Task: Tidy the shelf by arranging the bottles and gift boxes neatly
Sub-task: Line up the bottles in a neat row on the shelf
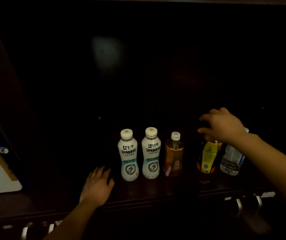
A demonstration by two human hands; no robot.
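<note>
Five bottles stand in a row near the front edge of the dark wooden shelf (156,189), and it is dim in there. From the left: two white plastic drink bottles with cream caps, the first (128,155) and the second (151,153) just beside each other, both upright; then an amber tea bottle with a white cap (173,155), a little apart. There is a wider gap before the yellow-labelled dark bottle (207,157), and the clear water bottle with a blue-and-white label (231,158) sits close on its right. The right hand (223,126) hangs over the top of the yellow-labelled bottle, fingers spread and curled downward, not closed on anything; whether the palm touches the cap I cannot tell, since the hand hides it. The left hand (98,185) lies flat on the shelf by the front edge, just left of the first white bottle, fingers loosely extended, holding nothing. No gift boxes show in this view. My read: the bottle line-up is the step in hand, with the gap after the tea bottle left to close. The next move calls for a firm grip at the neck and a short slide left, keeping the bottle upright and clear of the water bottle.
</note>
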